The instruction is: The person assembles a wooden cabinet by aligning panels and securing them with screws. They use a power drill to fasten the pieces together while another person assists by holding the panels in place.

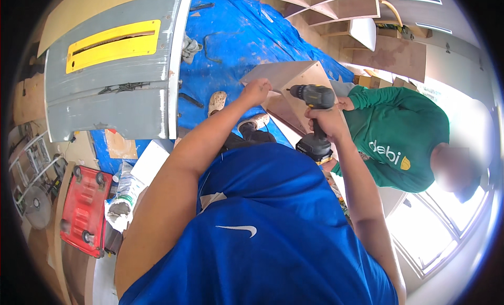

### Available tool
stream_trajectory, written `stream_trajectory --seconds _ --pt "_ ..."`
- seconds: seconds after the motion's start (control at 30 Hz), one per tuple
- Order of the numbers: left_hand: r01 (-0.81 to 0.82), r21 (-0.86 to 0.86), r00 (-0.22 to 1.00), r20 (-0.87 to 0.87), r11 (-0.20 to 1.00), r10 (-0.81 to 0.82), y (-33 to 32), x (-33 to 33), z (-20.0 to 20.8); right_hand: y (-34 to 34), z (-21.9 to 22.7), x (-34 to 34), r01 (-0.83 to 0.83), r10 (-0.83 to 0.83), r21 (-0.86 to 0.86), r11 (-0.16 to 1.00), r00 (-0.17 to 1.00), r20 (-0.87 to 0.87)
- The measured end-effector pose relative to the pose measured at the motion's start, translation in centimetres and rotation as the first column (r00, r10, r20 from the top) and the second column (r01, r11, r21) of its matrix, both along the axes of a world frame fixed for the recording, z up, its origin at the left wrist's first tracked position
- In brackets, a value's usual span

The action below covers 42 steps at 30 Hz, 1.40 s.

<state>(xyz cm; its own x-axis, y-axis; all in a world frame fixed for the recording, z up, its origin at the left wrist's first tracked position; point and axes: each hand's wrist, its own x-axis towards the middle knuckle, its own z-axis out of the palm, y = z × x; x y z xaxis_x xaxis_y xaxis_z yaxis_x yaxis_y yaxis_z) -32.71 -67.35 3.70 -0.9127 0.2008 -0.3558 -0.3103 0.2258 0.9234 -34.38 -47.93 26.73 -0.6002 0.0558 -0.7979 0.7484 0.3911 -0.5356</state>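
My right hand (328, 123) grips a black-and-yellow cordless drill (318, 96) by its handle. The drill's chuck points left, over a plywood box (310, 73) that stands in front of me. Beside the box's left edge is my left hand (256, 92), its fingers curled in a pinch. Whatever those fingers hold, if anything, is too small to make out. A co-worker in a green sweatshirt (401, 132) leans in from the right, one hand (344, 103) against the box. The drill and my forearm cover part of the box's near side.
A grey table saw (121, 108) with a yellow insert stands at left, several dark screws (126, 87) on it. Blue tarp (236, 32) covers the floor. A red wheeled dolly (85, 210) and a white bag (123, 197) lie lower left. Wooden cabinets (336, 6) stand at the back.
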Motion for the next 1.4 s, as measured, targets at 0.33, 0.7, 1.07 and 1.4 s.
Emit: stream_trajectory --seconds 0.33,0.7,1.07,1.4 --pt "-0.043 0.066 0.999 0.012 0.997 0.042 -1.4 -0.3 -0.7 -1.9 -0.9 2.7 0.096 -0.098 -0.022 0.995 0.99 -0.101" --pt "0.0 0.187 0.98 -0.195 0.982 0.037 0.3 -5.3 4.4 -2.5 -1.2 3.0 0.087 -0.081 0.083 0.993 0.994 -0.071" --pt "-0.004 0.158 1.0 -0.016 0.987 0.006 -2.2 -3.8 2.2 -2.7 -0.7 2.3 0.069 -0.062 0.105 0.992 0.996 -0.066" --pt "0.091 -0.053 0.996 -0.016 0.994 -0.092 -1.3 -3.3 1.3 -3.2 0.4 1.5 0.079 -0.073 0.137 0.987 0.996 -0.047"
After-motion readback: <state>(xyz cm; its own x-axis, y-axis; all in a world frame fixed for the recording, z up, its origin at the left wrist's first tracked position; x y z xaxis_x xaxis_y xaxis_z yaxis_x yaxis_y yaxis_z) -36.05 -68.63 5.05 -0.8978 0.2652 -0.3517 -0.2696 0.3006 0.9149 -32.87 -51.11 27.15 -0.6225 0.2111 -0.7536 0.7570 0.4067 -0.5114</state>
